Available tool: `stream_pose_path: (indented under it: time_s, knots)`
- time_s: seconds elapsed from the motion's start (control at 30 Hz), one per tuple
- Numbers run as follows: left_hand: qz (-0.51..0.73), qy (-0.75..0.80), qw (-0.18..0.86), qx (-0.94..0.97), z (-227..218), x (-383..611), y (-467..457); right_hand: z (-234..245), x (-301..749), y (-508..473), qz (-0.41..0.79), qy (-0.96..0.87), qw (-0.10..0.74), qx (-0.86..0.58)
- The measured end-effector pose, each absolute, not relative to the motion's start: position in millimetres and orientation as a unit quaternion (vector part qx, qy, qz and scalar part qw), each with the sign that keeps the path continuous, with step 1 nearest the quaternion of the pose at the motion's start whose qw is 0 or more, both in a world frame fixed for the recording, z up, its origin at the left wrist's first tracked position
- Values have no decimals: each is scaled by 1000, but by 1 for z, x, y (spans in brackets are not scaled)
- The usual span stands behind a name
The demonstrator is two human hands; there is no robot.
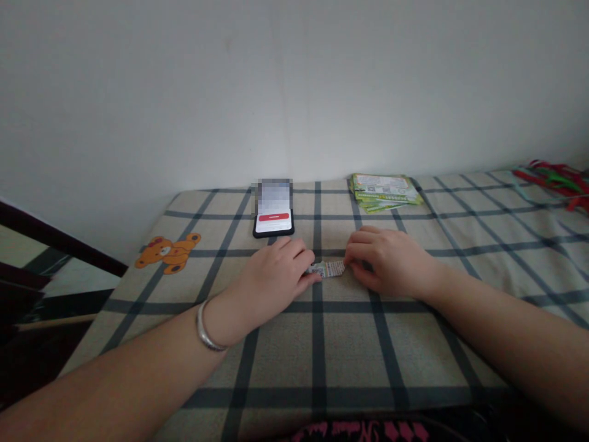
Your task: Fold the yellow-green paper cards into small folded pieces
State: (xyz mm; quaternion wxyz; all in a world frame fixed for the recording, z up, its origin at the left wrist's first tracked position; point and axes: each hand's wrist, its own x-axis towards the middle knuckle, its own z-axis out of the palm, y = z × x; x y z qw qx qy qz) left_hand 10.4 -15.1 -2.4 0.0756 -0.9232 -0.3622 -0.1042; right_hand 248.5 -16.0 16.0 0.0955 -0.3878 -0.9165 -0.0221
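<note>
A small strip of printed paper (327, 269) lies on the checked bedcover (331, 362), stretched between my two hands. My left hand (273, 276) pinches its left end, and a silver bangle (205, 325) circles that wrist. My right hand (389, 261) grips the right end with curled fingers. A black smartphone (273, 224) with a lit screen lies just beyond my left hand. Beyond my right hand sits a stack of green printed cards (384, 192).
A bear-shaped orange patch (168, 253) sits on the cover at the left. Tangled red and green ribbons (550, 182) lie at the far right. A white wall (294, 92) borders the bed's far side, and a dark railing (59, 239) runs along the left.
</note>
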Motion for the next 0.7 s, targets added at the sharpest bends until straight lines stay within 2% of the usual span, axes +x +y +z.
stream_pose_path:
  time_s: [0.23, 0.47, 0.6, 0.7]
  knots:
    - [-138, -356, 12, -924, -4, 10, -14, 6, 240, -12, -14, -909, 146, -390]
    - [-229, -347, -54, -908, -6, 12, -12, 2, 238, -17, 16, -911, 171, -376]
    - [-213, -324, -77, -918, -4, 11, -12, 4, 235, -22, 15, -909, 183, -374]
    - [-198, -299, -54, -932, -3, 10, -12, 2, 233, -24, 10, -904, 202, -375]
